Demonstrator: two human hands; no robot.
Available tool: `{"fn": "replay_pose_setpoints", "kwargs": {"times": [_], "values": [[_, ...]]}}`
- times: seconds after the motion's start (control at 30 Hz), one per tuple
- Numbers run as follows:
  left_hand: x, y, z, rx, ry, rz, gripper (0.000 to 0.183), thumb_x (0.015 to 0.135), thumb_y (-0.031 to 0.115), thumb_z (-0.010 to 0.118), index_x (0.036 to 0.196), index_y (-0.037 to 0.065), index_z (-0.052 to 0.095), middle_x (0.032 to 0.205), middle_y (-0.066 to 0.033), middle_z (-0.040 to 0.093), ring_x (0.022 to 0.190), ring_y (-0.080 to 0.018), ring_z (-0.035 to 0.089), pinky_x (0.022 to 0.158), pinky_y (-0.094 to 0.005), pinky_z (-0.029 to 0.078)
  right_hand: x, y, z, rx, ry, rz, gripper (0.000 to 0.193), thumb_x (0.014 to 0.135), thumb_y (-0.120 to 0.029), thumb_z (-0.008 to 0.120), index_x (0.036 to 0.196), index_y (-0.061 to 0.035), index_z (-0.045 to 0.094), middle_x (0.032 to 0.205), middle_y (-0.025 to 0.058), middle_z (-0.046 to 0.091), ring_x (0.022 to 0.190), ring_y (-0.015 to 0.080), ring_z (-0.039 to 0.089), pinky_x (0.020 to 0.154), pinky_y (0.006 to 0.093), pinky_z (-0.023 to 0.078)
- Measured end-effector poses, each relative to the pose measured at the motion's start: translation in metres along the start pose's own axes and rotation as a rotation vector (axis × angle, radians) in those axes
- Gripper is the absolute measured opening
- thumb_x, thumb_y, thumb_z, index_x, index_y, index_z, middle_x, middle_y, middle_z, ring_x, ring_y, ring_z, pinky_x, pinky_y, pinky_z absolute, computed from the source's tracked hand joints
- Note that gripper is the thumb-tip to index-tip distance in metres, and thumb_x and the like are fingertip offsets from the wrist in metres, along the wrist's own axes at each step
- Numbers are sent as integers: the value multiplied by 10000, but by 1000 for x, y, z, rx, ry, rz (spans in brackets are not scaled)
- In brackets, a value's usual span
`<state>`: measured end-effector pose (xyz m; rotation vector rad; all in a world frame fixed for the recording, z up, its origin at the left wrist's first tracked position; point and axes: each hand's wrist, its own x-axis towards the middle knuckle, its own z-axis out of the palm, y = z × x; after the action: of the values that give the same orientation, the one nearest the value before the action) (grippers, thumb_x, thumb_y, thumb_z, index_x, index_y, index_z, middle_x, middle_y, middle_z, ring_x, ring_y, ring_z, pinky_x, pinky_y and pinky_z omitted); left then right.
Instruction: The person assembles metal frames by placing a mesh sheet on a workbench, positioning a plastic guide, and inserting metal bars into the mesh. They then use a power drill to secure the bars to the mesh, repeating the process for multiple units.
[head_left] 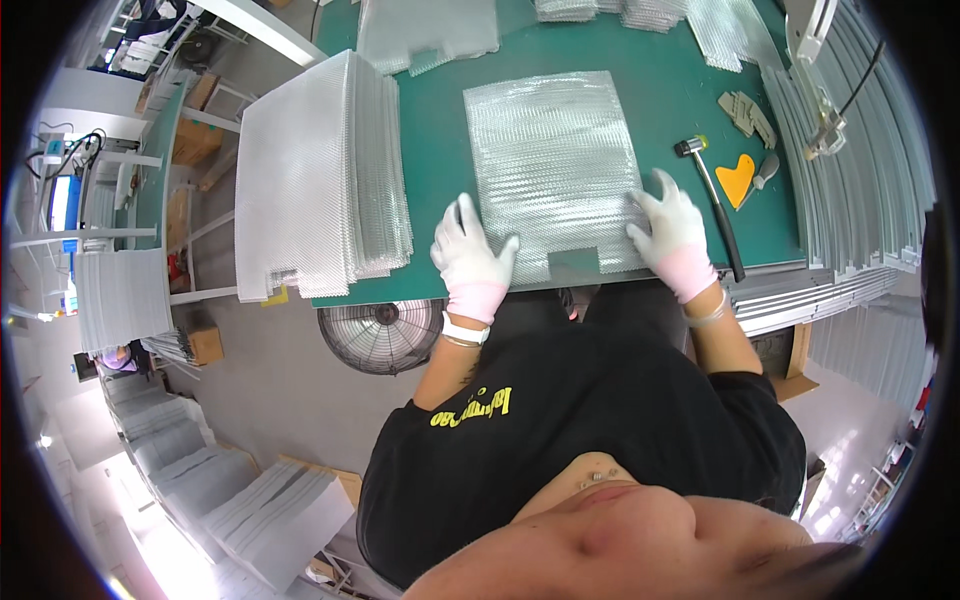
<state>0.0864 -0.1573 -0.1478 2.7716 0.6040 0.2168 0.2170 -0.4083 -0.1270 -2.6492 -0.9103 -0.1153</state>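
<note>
1. A silvery mesh sheet lies flat on the green bench, its near edge at the bench's front edge, with a small rectangular notch cut into that near edge.
2. The left hand, in a white glove with a pink cuff, rests at the sheet's near left corner; its grip is apart, fingers spread flat, the thumb touching the sheet's edge and the other fingers on the bench just beside it.
3. The right hand, gloved the same way, lies on the sheet's near right corner; its grip is also apart, fingers spread and pressed down on the mesh, closed on nothing.
4. Left of the sheet, a tall stack of like mesh sheets sits on the bench, overhanging its left end.
5. Right of the sheet, near the right hand, lies a mallet with a black handle, its head pointing away from the person.
6. Just beyond the mallet from the sheet lies an orange scraper.
7. Farther right of the sheet, long pale metal strips are piled along the bench's right side.
8. Below the sheet's left corner, under the bench's front edge, a round fan stands on the floor.
</note>
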Motion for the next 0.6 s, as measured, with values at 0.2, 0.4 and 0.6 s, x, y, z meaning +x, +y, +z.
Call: {"fn": "replay_pose_setpoints", "kwargs": {"times": [0.2, 0.4, 0.6], "values": [[9, -18, 21, 187, -83, 294, 621, 921, 336, 562, 1472, 66, 461, 1531, -169, 410, 1413, -436, 352, 1165, -627, 202, 177, -15, 37, 88, 226, -367, 252, 876, -213, 634, 1064, -54, 689, 1114, 133, 661, 1103, 320, 599, 894, 434, 521], [8, -15, 13, 80, -89, 269, 615, 908, 330, 576, 1452, 57, 484, 1528, -192, 407, 1416, -450, 345, 1169, -635, 185, 360, -59, 49, -605, -70, -189, 520, 948, -468, 542, 1274, -79, 650, 1356, 132, 615, 1372, 349, 450, 1194, 564, 180], [8, -16, 11, 42, -148, 225, 625, 912, 336, 581, 1466, 71, 462, 1537, -184, 399, 1430, -449, 324, 1177, -637, 171, 420, -67, 66, -706, -422, 120, 759, 935, -582, 462, 1510, -87, 447, 1482, 130, 536, 1452, 369, 378, 1219, 597, 22]]}}
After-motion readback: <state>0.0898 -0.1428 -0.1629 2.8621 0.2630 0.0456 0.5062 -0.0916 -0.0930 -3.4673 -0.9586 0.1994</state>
